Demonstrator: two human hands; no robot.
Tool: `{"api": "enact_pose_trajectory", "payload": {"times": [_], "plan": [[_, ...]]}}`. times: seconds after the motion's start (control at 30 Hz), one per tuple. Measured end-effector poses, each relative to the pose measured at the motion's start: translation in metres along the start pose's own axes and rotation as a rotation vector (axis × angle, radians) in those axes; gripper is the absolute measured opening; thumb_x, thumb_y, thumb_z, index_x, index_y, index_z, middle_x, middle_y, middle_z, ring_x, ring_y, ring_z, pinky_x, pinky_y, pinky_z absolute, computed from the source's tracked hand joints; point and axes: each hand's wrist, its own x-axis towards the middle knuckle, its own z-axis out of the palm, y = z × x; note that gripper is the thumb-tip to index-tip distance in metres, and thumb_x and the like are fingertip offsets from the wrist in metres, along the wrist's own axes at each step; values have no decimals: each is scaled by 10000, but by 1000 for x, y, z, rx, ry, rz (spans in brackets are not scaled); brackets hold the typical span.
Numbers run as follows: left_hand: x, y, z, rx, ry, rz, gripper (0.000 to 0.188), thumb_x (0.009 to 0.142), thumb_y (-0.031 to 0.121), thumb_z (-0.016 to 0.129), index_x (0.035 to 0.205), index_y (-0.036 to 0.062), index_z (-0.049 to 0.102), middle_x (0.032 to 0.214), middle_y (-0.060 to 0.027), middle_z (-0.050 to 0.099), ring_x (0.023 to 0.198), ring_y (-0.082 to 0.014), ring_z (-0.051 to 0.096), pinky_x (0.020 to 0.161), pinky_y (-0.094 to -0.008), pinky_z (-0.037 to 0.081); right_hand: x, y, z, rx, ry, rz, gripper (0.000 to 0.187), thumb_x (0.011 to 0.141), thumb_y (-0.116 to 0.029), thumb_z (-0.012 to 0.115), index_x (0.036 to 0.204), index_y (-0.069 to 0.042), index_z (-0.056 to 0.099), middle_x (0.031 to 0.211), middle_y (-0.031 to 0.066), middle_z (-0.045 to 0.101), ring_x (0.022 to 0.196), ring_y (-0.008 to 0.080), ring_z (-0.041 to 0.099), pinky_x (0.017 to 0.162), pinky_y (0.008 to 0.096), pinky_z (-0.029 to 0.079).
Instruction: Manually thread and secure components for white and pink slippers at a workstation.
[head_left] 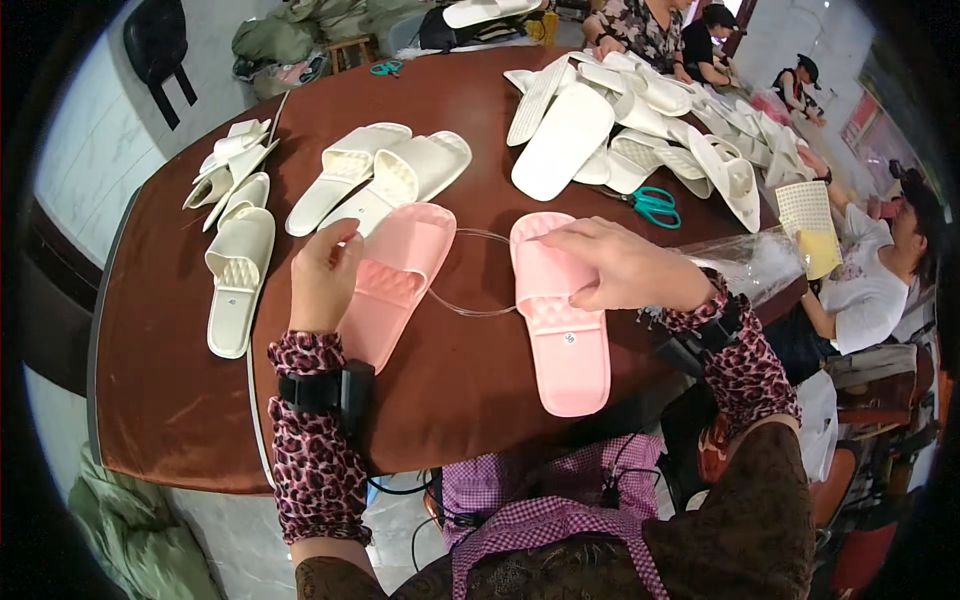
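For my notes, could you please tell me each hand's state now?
Left hand: half-curled beside the left pink slipper; hold cannot be told.
Right hand: partly open over the right pink slipper.

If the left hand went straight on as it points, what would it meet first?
Probably the white slipper just beyond the left hand, the right one of two lying side by side, at its heel end; the hand's height is unclear, so it might pass above.

Small round white sticker (570, 338), dark printed figures, on pink quilted foam slipper (573, 375) at my right hand (625, 265). Similar pale round label (233, 301) on cream quilted foam slipper (243, 245) off to my left. Reddish-pink rectangular wall sign (860, 118), far right: lettering too small to read.
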Motion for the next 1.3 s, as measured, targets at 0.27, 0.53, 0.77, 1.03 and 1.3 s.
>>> {"api": "enact_pose_trajectory", "payload": {"times": [0.27,0.53,0.77,1.03,1.3], "plan": [[-23,57,13,-66,-621,229,257,856,88,593,1082,-34,587,928,-102,647,859,-166,610,790,-274,469,8,-1,15,263,-43,104,650,712,-237,697,1270,-3,461,1238,213,502,1154,349,472,982,390,377],[-30,44,26,95,-733,286,244,803,80,631,1026,-15,603,975,-148,617,811,-249,610,720,-332,481,-11,70,-14,156,293,327,381,784,-169,628,1088,53,573,972,214,629,919,327,612,836,373,472],[-23,34,18,-24,-863,329,127,839,59,590,924,-20,639,810,-114,624,792,-208,603,705,-302,470,-45,164,-3,-194,31,515,285,749,15,455,1016,4,554,988,230,601,957,402,560,804,461,447],[-21,30,10,-186,-975,262,110,837,82,614,895,-3,651,732,-76,583,697,-184,565,646,-296,446,-44,139,-16,-251,-10,416,312,746,-42,523,1057,-24,525,917,221,584,913,399,554,777,451,444],[-21,22,10,-188,-981,262,103,851,73,609,906,-6,648,760,-53,588,713,-152,558,659,-268,445,-52,115,-30,-279,-23,465,423,755,-72,536,1175,-42,492,928,231,607,887,401,572,784,452,442]]}}
